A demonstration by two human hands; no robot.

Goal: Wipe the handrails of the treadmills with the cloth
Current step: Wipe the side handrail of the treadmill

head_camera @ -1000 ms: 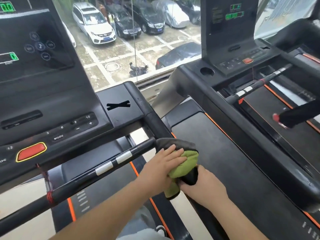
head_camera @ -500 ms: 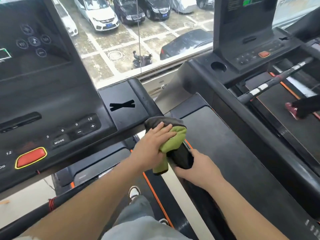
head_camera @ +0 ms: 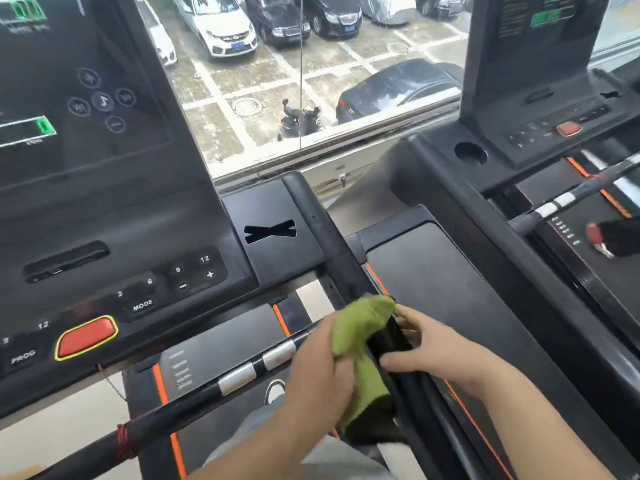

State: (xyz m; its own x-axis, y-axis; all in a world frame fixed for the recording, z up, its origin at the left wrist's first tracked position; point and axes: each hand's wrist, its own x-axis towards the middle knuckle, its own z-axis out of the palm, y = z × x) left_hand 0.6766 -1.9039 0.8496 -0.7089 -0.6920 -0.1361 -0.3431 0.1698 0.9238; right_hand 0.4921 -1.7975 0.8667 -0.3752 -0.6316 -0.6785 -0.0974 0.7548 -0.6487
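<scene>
A green cloth (head_camera: pixel 360 327) with a dark underside is wrapped over the black right handrail (head_camera: pixel 332 244) of the near treadmill. My left hand (head_camera: pixel 318 372) grips the cloth from the left side of the rail. On the rail's right side, just behind the cloth, my right hand (head_camera: pixel 436 351) holds the rail with its fingers curled round it. The cloth's lower end hangs down beside the rail. A black crossbar (head_camera: pixel 194 396) with silver sensor bands runs left from the hands.
The near treadmill's console (head_camera: pixel 104 220) with a red stop button (head_camera: pixel 86 337) fills the left. A second treadmill (head_camera: pixel 519 140) stands to the right, with another person's red shoe (head_camera: pixel 597 237) on its belt. A window looks down on parked cars.
Both hands and the cloth slid up the rail towards the console, then back down it towards me. The view shifted with them.
</scene>
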